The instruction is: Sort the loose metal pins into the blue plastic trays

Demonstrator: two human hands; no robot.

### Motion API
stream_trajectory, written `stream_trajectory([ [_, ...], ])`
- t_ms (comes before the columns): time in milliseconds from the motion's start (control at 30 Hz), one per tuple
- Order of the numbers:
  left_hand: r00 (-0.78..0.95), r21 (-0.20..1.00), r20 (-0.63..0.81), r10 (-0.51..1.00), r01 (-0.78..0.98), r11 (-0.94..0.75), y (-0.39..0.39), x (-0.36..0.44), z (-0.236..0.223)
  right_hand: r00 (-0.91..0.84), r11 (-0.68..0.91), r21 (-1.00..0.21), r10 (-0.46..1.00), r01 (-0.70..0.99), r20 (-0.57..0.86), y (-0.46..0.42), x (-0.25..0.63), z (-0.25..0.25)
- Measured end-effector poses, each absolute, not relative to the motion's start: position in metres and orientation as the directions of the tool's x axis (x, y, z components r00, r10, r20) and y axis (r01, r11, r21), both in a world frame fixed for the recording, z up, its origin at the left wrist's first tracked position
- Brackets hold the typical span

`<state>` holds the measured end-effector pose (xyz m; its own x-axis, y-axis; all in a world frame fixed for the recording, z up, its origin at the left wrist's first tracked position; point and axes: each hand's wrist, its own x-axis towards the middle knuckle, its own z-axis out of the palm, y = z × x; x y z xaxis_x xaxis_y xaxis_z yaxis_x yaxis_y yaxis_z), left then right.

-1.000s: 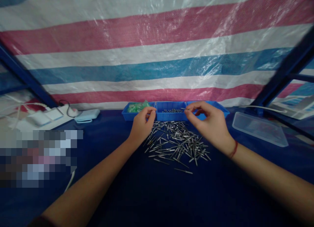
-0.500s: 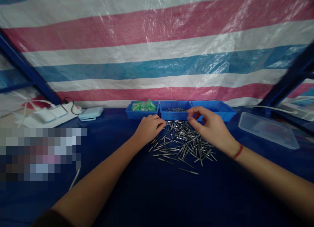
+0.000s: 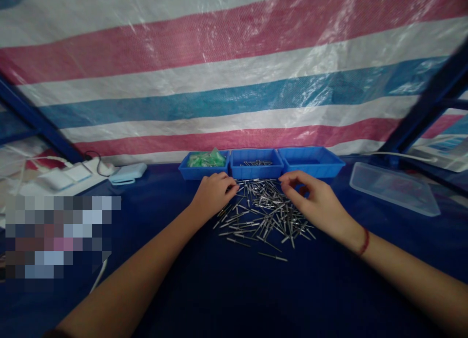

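- I see blind rivets heaped on the bench between the hands and nearer than them, with one stray rivet at the near end.
- I have the left hand curled at the heap's far left edge, thumb and fingers drawn narrow; I cannot tell whether it pinches anything.
- The right hand is at the far right edge, thumb and index finger close at the tips; I cannot tell whether it holds a rivet.
- Just beyond the left hand, a blue bin holds green plastic.
- Beyond and between the hands, the middle bin holds more rivets.
- Beyond the right hand stands the right bin.
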<state>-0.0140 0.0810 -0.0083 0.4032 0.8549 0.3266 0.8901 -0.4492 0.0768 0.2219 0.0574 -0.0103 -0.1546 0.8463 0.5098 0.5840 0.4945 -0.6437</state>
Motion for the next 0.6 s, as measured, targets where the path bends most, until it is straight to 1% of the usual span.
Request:
stream_trajectory([
  [100,0.386,0.06,0.288,0.876,0.906,-0.419,0.0795,-0.0119,-0.0046,-0.167,0.498,-0.65,0.848,0.574,0.502,0.0559,0.2209,-0.0103],
  [167,0.372,0.069,0.26,0.891,0.913,-0.401,0.0784,-0.0107,-0.0019,-0.178,0.498,-0.658,0.852,0.564,0.492,0.0555,0.2204,-0.0104],
  [400,0.359,0.22,0.189,0.914,0.892,-0.396,0.0788,-0.0114,0.0007,-0.204,0.487,-0.665,0.865,0.566,0.459,0.0531,0.2181,-0.0101],
  [600,0.339,0.22,0.184,0.923,0.901,-0.374,0.0788,-0.0109,-0.0019,-0.216,0.493,-0.655,0.861,0.573,0.46,0.0512,0.2161,-0.0117],
])
